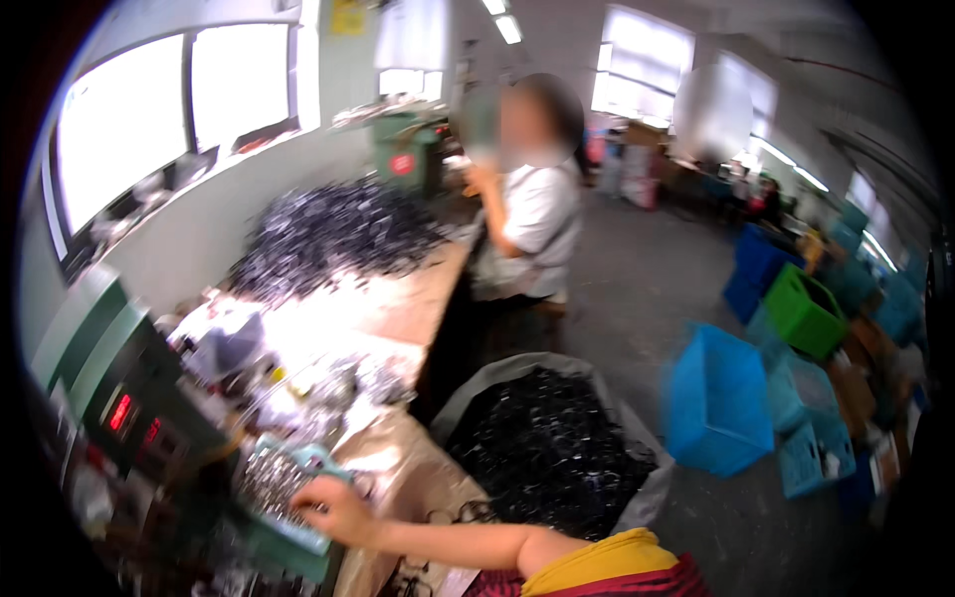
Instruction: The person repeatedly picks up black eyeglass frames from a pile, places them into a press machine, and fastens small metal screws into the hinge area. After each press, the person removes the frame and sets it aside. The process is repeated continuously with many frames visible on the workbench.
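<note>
The right hand, its fingers curling downward, is reaching over small shiny metal parts lying in a pale green tray; blur is hiding whether the fingertips are gripping any. The left hand is lying outside the view. A green machine with red digital displays is standing beside the tray; a pale sack is holding black strips.

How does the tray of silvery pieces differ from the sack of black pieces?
The tray holds silvery pieces; the sack holds black pieces. The tray is pale blue-green, the sack grey. The tray is small; the sack is much wider. Both are open at the top.
</note>
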`<state>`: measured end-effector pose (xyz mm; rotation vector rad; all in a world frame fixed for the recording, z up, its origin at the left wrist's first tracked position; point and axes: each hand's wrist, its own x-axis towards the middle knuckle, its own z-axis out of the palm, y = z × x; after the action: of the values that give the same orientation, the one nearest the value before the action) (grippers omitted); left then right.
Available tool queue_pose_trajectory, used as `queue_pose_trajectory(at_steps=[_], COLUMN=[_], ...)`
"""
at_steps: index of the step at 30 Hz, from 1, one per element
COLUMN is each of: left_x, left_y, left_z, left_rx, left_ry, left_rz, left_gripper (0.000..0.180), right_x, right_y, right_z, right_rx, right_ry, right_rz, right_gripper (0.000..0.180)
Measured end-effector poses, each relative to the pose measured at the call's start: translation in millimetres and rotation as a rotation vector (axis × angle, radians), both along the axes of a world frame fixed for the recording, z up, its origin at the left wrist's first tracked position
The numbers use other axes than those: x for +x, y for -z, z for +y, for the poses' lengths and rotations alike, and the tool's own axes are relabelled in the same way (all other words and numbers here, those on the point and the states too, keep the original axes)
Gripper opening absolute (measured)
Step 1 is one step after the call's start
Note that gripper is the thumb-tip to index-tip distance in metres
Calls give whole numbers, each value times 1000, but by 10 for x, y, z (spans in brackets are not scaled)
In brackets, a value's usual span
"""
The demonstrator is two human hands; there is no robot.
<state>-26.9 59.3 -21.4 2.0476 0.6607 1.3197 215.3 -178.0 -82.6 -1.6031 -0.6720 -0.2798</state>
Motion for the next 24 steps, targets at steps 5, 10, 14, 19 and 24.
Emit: queue_pose_trajectory(at_steps=[5,10,14,19,24], left_x=[-620,-532,-681,-740,-86], left_y=[370,171,215,177,-46], left_z=[278,-43,-151,-180,-211], left_rx=[-49,-31,-73,-201,-196], left_ry=[-36,-27,-31,-126,61], left_rz=[-18,-76,-114,-180,-367], left_gripper=[22,16,15,17,15], right_x=[615,1775,1918,395,-460], right_y=[-371,-689,-516,-858,-750], right_z=[-99,-141,-168,135,675], right_rx=[-252,-1004,-944,-183,143], right_ry=[224,340,246,-269,-525], right_rz=[129,307,286,106,220], right_gripper=[37,44,40,46,45])
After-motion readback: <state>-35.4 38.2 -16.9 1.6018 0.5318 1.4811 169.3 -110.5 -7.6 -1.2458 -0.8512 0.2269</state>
